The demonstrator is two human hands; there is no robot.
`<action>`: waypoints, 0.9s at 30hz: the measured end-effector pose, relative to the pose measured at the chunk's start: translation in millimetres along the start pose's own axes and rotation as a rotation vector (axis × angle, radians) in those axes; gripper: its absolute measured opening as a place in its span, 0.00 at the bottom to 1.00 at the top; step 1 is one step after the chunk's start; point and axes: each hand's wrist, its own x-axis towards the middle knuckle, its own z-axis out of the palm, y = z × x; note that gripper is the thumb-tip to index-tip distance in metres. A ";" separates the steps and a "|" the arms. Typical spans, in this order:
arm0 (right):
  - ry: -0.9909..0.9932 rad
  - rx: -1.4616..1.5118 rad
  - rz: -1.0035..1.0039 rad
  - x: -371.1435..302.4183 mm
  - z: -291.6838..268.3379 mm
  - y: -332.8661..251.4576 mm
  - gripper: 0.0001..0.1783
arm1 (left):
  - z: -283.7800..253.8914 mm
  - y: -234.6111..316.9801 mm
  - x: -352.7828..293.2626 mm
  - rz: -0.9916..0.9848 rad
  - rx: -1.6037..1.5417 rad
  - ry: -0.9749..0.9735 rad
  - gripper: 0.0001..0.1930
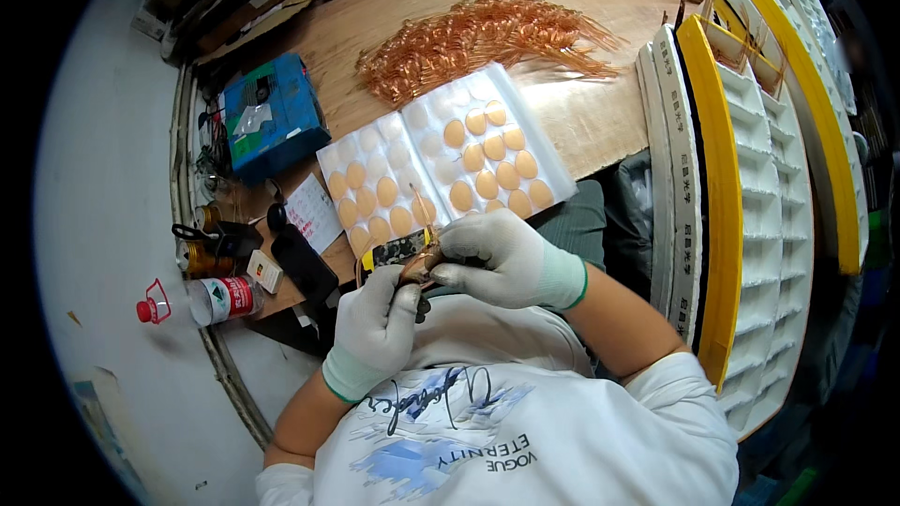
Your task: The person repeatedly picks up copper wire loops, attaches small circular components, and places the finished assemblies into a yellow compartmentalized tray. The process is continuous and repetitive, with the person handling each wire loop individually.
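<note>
Both my hands wear white gloves with green cuffs and meet in front of my chest. Between them is a pair of glasses with a thin copper-coloured frame and a glossy brown lens; its slim temples point away from me. My left hand pinches its left side with thumb and fingers. My right hand grips the other side, fingers closed near the rim. Just beyond lies an open album of clear pockets, several holding tan oval lenses. A dark speckled piece with yellow bits is partly hidden behind my hands.
Copper-coloured wire frames are heaped at the table's back. Left are a blue box, a black phone-like object, a paper slip and a plastic bottle. White compartment trays with yellow edges stand close on my right.
</note>
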 end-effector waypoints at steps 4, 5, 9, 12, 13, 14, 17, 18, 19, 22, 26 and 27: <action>-0.001 -0.026 0.131 -3.1 12.8 5.2 0.09 | -14.9 1.6 0.2 -0.071 -0.009 -0.073 0.07; 0.007 0.038 0.176 -3.4 14.5 5.1 0.10 | -16.1 4.5 2.9 -0.052 0.024 -0.070 0.07; 0.081 0.368 0.292 -0.8 17.4 1.3 0.12 | -11.9 16.6 18.7 0.027 0.151 -0.013 0.05; 0.158 0.290 0.283 -1.3 8.0 4.4 0.13 | -0.7 13.8 31.2 0.093 0.180 0.072 0.04; 0.191 0.232 0.271 -1.1 3.2 2.6 0.13 | 0.9 14.6 37.2 0.121 0.213 0.049 0.04; 0.270 0.154 0.220 -1.2 0.2 6.7 0.14 | 1.2 17.0 46.3 0.148 0.246 0.026 0.04; 0.372 -0.135 0.042 -8.1 -18.9 26.7 0.16 | 1.5 27.4 76.0 0.178 0.335 -0.207 0.06; 0.385 -0.248 -0.024 -12.5 -30.1 34.0 0.17 | 4.5 28.1 87.3 0.228 0.353 -0.314 0.06; 0.363 -0.272 -0.050 -15.8 -40.1 37.3 0.15 | 7.4 28.8 100.9 0.281 0.370 -0.425 0.07; 0.239 -0.178 -0.048 -27.4 -75.0 37.5 0.09 | 19.4 11.4 165.0 -0.025 -0.112 -0.387 0.13; 0.378 -0.181 0.009 -33.3 -105.0 25.2 0.09 | 70.4 -117.1 242.4 0.003 0.398 -0.005 0.18; 0.415 -0.183 0.061 -37.2 -107.2 26.9 0.07 | 80.7 -134.6 242.4 0.035 0.504 -0.056 0.20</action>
